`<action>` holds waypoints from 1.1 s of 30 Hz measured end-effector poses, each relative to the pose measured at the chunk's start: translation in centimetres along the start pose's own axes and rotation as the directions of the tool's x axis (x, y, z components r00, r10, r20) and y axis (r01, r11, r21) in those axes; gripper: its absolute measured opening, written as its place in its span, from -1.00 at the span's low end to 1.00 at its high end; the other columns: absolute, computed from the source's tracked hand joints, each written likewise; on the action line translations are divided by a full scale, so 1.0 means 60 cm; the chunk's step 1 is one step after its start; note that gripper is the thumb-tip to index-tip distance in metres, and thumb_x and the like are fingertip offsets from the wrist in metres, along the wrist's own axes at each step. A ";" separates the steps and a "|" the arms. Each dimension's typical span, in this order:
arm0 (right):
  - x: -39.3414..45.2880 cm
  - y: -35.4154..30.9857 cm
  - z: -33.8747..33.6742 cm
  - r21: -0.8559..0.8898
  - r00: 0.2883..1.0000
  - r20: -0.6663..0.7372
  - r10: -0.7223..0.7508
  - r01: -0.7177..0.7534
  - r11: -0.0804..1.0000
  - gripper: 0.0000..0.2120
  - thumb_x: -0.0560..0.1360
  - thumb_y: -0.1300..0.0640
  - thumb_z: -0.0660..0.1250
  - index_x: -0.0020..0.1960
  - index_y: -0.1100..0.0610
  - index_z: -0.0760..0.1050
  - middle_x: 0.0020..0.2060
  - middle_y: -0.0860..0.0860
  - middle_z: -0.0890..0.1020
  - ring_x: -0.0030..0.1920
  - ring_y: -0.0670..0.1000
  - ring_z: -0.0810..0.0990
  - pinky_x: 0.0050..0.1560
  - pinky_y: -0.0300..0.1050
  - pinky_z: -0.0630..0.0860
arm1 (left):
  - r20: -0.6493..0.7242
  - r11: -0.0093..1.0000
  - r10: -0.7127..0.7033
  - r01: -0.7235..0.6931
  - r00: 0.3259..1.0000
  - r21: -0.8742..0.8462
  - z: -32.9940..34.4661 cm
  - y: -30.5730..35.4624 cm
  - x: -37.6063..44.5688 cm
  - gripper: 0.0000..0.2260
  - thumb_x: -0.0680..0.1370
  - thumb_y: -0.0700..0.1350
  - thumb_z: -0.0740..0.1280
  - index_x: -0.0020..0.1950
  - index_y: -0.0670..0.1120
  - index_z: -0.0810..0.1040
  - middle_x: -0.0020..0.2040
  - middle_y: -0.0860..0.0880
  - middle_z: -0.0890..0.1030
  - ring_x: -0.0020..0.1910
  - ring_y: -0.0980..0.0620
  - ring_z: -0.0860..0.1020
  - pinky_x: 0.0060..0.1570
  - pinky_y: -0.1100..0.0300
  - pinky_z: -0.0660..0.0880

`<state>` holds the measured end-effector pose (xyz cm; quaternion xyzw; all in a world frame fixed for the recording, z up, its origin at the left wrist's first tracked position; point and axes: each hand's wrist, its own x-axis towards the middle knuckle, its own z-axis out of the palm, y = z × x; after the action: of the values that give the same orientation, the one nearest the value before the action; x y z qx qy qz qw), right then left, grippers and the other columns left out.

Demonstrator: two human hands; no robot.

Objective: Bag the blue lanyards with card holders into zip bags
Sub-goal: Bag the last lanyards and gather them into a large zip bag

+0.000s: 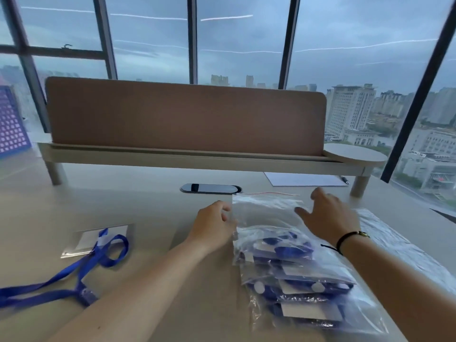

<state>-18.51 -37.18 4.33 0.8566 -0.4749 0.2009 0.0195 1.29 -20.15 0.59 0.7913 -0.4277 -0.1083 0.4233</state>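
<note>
You will find no readable text, label, brand, number or sign anywhere in this view. The white inserts in the card holder [98, 239] and in the bagged holders [303, 287] appear blank. The sheet of paper [306, 180] at the back of the desk is too blurred for you to tell whether it carries print.

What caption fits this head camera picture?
Two hands handle a clear plastic zip bag beside bagged blue lanyards.
</note>
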 end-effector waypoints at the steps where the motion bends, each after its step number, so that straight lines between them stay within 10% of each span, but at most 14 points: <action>1: -0.002 -0.015 -0.016 0.026 0.999 -0.030 -0.032 0.032 0.999 -0.57 0.49 -0.25 0.31 0.16 0.06 0.43 0.04 0.07 0.62 -0.05 0.14 0.62 -0.09 0.02 0.59 | -0.013 1.000 0.003 -0.003 1.000 0.004 -0.014 -0.005 -0.009 -0.68 0.55 0.01 0.38 0.27 -0.02 0.50 0.03 0.07 0.59 -0.01 0.10 0.55 -0.11 0.30 0.40; 12: -0.150 -0.350 -0.017 0.420 0.851 0.089 -0.518 0.439 0.794 -0.70 0.50 -0.19 0.33 0.15 -0.06 0.52 -0.02 -0.15 0.54 -0.03 -0.14 0.50 -0.01 -0.19 0.51 | -0.186 0.981 0.003 0.033 0.982 0.189 -0.255 -0.137 -0.145 -0.78 0.54 0.09 0.35 0.14 0.07 0.59 -0.02 0.19 0.62 -0.08 0.21 0.58 -0.05 0.21 0.52; 17: -0.204 -0.476 0.047 0.528 0.758 0.317 -0.569 0.357 0.770 -0.40 0.43 -0.26 0.38 0.39 -0.09 0.34 0.22 -0.06 0.48 0.19 -0.02 0.49 0.15 -0.13 0.47 | -0.213 0.951 -0.098 0.155 0.972 0.266 -0.341 -0.215 -0.197 -0.63 0.48 0.18 0.39 0.27 0.15 0.56 0.16 0.19 0.56 0.18 0.12 0.50 0.16 0.14 0.47; 22: -0.219 -0.536 0.085 0.511 0.795 0.275 -0.541 0.355 0.783 -0.56 0.40 -0.31 0.31 0.23 -0.19 0.44 0.05 -0.08 0.48 0.04 0.00 0.52 0.05 -0.07 0.53 | -0.161 0.953 -0.117 0.157 0.980 0.261 -0.354 -0.257 -0.217 -0.41 0.47 0.25 0.38 0.46 0.11 0.41 0.37 0.15 0.50 0.39 0.09 0.39 0.35 0.14 0.35; 33: -0.229 -0.529 0.098 0.694 0.830 0.230 -0.508 0.226 0.683 -0.84 0.51 0.08 0.40 0.08 -0.09 0.60 -0.18 -0.12 0.61 -0.24 -0.15 0.51 -0.20 -0.29 0.48 | -0.037 0.960 -0.078 0.085 0.996 0.268 -0.357 -0.253 -0.213 -0.47 0.56 -0.10 0.33 0.51 0.08 0.29 0.26 0.18 0.57 0.14 0.19 0.49 0.13 0.34 0.37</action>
<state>3.07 -10.02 -1.07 0.9112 -0.1842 0.1602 -0.3318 13.82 6.24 -0.20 0.8596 -0.4001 -0.0562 0.3128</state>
